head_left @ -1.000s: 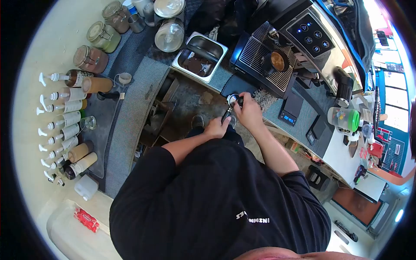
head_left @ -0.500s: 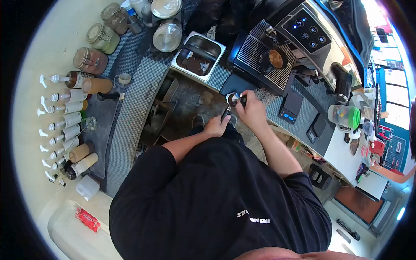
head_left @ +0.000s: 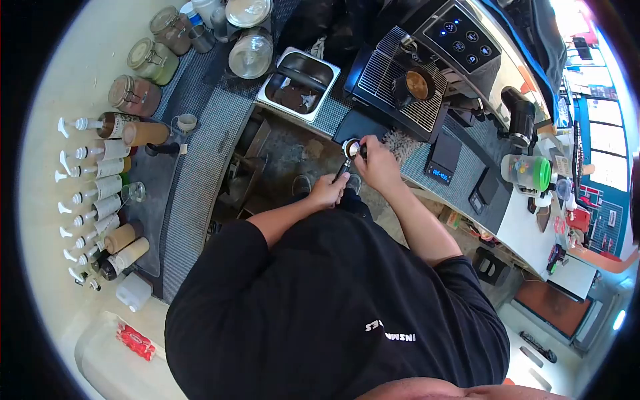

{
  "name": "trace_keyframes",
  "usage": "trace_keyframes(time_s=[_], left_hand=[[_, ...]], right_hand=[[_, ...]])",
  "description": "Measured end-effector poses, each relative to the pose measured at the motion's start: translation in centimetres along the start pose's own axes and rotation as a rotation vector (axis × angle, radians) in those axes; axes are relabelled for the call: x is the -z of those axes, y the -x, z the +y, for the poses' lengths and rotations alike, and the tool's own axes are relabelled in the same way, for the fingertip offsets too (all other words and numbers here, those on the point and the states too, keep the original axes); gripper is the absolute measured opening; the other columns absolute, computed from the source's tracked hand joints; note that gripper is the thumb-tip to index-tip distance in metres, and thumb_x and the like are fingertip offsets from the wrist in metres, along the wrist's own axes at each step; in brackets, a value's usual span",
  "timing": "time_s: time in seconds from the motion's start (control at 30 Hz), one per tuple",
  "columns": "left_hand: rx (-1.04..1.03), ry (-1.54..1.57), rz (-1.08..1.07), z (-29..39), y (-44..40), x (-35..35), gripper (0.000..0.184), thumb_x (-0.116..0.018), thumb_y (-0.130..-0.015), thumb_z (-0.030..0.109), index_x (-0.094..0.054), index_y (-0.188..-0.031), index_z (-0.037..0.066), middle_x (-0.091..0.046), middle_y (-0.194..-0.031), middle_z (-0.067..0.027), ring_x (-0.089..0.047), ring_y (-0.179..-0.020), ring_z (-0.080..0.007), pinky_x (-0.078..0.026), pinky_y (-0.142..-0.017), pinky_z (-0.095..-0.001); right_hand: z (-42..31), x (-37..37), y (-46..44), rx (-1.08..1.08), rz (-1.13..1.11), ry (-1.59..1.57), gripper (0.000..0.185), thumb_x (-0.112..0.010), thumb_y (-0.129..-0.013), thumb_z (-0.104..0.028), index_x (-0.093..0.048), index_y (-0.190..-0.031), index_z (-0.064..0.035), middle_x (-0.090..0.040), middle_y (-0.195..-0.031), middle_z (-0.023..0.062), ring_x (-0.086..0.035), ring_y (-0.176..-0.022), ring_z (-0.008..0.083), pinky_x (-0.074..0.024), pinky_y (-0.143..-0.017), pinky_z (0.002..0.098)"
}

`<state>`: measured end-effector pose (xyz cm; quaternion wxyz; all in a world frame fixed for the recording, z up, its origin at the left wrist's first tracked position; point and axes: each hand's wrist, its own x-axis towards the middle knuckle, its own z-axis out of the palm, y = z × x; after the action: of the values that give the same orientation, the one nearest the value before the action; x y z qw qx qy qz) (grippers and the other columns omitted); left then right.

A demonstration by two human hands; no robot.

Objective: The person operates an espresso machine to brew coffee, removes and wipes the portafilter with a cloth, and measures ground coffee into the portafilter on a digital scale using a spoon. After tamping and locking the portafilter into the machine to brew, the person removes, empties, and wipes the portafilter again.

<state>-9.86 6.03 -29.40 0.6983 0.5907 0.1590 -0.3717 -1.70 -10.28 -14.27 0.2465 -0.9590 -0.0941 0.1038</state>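
Observation:
My left hand (head_left: 326,193) is wrapped round the black handle of a portafilter (head_left: 351,148), held in front of my body at the counter's edge. The portafilter's metal basket points away from me, beside a black mat (head_left: 361,127). At the basket's right side, my right hand (head_left: 381,168) is closed on a small black-handled tool (head_left: 363,151). My fingers partly cover that tool, so its exact kind is unclear. Further back, a dark cup (head_left: 417,85) with brown coffee in it stands on the drip tray of the espresso machine (head_left: 461,41).
A steel container (head_left: 267,93) with coffee grounds stands left of the machine. A scale (head_left: 441,160) with a lit display lies to the right. Pump bottles (head_left: 107,148) and jars (head_left: 135,95) line the left wall. The floor (head_left: 283,152) shows between the counters.
The dark grounds visible in the basket before are now hard to see; it looks brighter. My right hand has shifted slightly at the basket's rim. The whole view has moved a little.

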Motion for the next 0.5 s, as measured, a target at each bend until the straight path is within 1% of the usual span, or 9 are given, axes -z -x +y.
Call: trace_keyframes(time_s=[0.03, 0.13, 0.2, 0.3, 0.4, 0.5], left_hand=[[0.013, 0.103, -0.03, 0.2, 0.2, 0.0, 0.051, -0.062, -0.11, 0.051, -0.063, -0.086, 0.007, -0.062, -0.073, -0.0034, -0.06, -0.054, -0.0131, -0.049, -0.05, -0.0325], [-0.006, 0.264, -0.073, -0.1, -0.2, -0.3, 0.046, -0.064, -0.11, 0.048, -0.062, -0.086, 0.009, -0.06, -0.072, -0.0015, -0.058, -0.053, -0.0136, -0.048, -0.049, -0.0304], [-0.006, 0.226, -0.073, -0.4, -0.5, -0.3, 0.047, -0.063, -0.11, 0.049, -0.062, -0.086, 0.009, -0.061, -0.072, -0.0016, -0.059, -0.053, -0.0135, -0.047, -0.049, -0.031], [-0.022, 0.177, -0.064, -0.4, -0.6, -0.1, 0.049, -0.063, -0.11, 0.051, -0.061, -0.085, 0.008, -0.061, -0.072, -0.0012, -0.059, -0.054, -0.0133, -0.047, -0.048, -0.0313], [-0.015, 0.129, -0.047, 0.3, -0.1, 0.1, 0.051, -0.062, -0.11, 0.052, -0.061, -0.083, 0.008, -0.06, -0.07, -0.0007, -0.058, -0.053, -0.0132, -0.048, -0.049, -0.0315], [-0.008, 0.106, -0.042, 0.2, -0.3, 0.0, 0.051, -0.061, -0.111, 0.051, -0.061, -0.084, 0.008, -0.059, -0.069, -0.0011, -0.058, -0.053, -0.0135, -0.046, -0.049, -0.0327]], right_hand=[[0.0, -0.2, -0.1, 0.008, -0.001, -0.005, 0.039, -0.073, -0.094, -0.018, -0.054, -0.126, -0.0048, -0.073, -0.106, 0.0265, -0.072, -0.097, 0.0481, -0.058, -0.083, 0.057], [0.5, -0.9, -0.5, 0.035, 0.007, -0.014, 0.039, -0.073, -0.094, -0.017, -0.055, -0.126, -0.0045, -0.073, -0.105, 0.0276, -0.072, -0.095, 0.0489, -0.0577, -0.082, 0.0572], [0.6, -1.2, -0.6, 0.058, 0.021, -0.02, 0.04, -0.074, -0.094, -0.018, -0.055, -0.126, -0.0045, -0.072, -0.103, 0.0293, -0.073, -0.092, 0.0494, -0.0571, -0.081, 0.057], [-0.1, -0.5, -0.8, -0.016, -0.054, -0.017, 0.039, -0.074, -0.095, -0.022, -0.057, -0.123, -0.0018, -0.073, -0.104, 0.0269, -0.073, -0.095, 0.049, -0.059, -0.083, 0.0565], [-2.0, 1.3, -1.7, 0.038, -0.095, 0.156, 0.034, -0.075, -0.095, -0.025, -0.069, -0.117, -0.0002, -0.076, -0.106, 0.0277, -0.075, -0.098, 0.0475, -0.0613, -0.086, 0.0548], [-5.1, 2.8, -5.0, -0.196, -0.443, 0.415, 0.028, -0.076, -0.093, -0.023, -0.08, -0.11, -0.0002, -0.078, -0.113, 0.0285, -0.077, -0.106, 0.0442, -0.0632, -0.092, 0.0511]])
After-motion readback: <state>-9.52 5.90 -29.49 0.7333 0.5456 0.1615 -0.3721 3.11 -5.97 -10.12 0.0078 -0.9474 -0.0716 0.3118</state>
